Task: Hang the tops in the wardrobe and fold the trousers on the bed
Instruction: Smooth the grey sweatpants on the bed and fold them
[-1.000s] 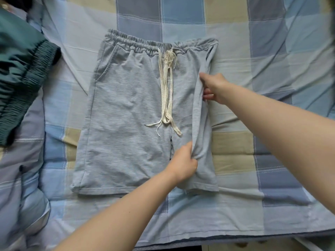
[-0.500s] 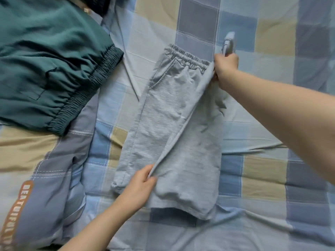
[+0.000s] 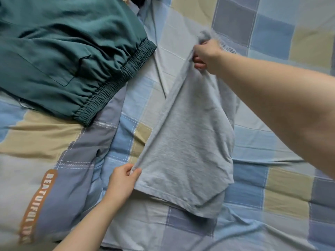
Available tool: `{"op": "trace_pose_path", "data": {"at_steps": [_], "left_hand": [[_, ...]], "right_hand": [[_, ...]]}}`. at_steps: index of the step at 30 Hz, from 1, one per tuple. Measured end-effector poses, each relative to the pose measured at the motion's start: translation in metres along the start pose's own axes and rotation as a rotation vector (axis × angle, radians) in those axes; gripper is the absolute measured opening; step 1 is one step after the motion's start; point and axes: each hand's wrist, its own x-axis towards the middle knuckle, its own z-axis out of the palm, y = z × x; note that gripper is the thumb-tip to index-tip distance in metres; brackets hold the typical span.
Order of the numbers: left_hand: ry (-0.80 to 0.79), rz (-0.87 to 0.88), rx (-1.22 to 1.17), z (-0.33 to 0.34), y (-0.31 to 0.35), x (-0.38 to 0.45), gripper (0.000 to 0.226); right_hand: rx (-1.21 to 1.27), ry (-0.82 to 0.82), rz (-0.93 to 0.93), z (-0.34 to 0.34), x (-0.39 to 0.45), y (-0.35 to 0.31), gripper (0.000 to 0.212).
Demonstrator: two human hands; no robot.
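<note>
White capitals reading "BEAUTUIFUL" are printed on an orange band [image 3: 39,205] on the checked bedcover [image 3: 68,178] at the near left; the remaining letters are cut off.

**Bare forearms, nothing worn in view**

Two arms enter the picture, both bare from wrist to frame edge: no sleeves or cuffs. The left hand [image 3: 121,180] and the right hand [image 3: 205,56] show no rings, watch or bracelet, as far as the slightly blurred view allows. Fingernails look short and unpainted.
</note>
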Motion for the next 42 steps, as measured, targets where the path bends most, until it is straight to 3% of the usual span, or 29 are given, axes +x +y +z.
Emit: {"op": "trace_pose_path", "data": {"at_steps": [2,5,7,9,12,16,21,24,28,31,35,40,42], "left_hand": [[-0.025,0.001,0.022,-0.001,-0.002,0.0,0.016],[0.011,0.047,0.12,-0.001,0.001,-0.003,0.013],[0.061,0.09,0.21,-0.002,0.005,-0.003,0.019],[0.061,0.096,0.226,-0.003,0.009,0.001,0.018],[-0.072,0.039,0.038,-0.004,0.017,0.008,0.012],[-0.205,-0.042,-0.137,-0.001,0.021,0.01,0.008],[-0.278,-0.074,-0.182,0.003,0.021,0.008,0.011],[-0.263,-0.094,-0.249,0.001,0.02,0.002,0.02],[-0.329,-0.113,-0.334,-0.002,0.016,-0.012,0.043],[-0.374,-0.146,-0.309,0.005,0.009,-0.023,0.041],[-0.372,-0.216,-0.308,0.005,0.001,-0.032,0.024],[-0.432,-0.193,-0.176,-0.01,-0.006,-0.044,0.028],[-0.456,-0.161,-0.063,-0.016,-0.006,-0.051,0.025]], "right_hand": [[-0.079,-0.058,-0.024,0.005,-0.012,0.008,0.018],[-0.237,0.1,-0.219,-0.011,-0.035,0.032,0.018],[-0.154,0.171,-0.247,-0.032,-0.067,0.068,0.024],[-0.153,0.27,-0.151,-0.06,-0.103,0.121,0.023],[-0.167,0.343,0.176,-0.098,-0.154,0.205,0.026],[0.121,0.051,0.466,-0.107,-0.207,0.26,0.03],[0.426,-0.211,0.562,-0.108,-0.209,0.248,0.023],[0.483,-0.266,0.558,-0.124,-0.211,0.248,0.026],[0.688,-0.206,0.543,-0.147,-0.22,0.261,0.033],[0.685,-0.265,0.593,-0.145,-0.231,0.273,0.041],[0.446,-0.554,0.584,-0.131,-0.252,0.279,0.054],[0.424,-0.635,0.596,-0.139,-0.272,0.296,0.067],[0.351,-0.703,0.638,-0.147,-0.283,0.305,0.06]]}}
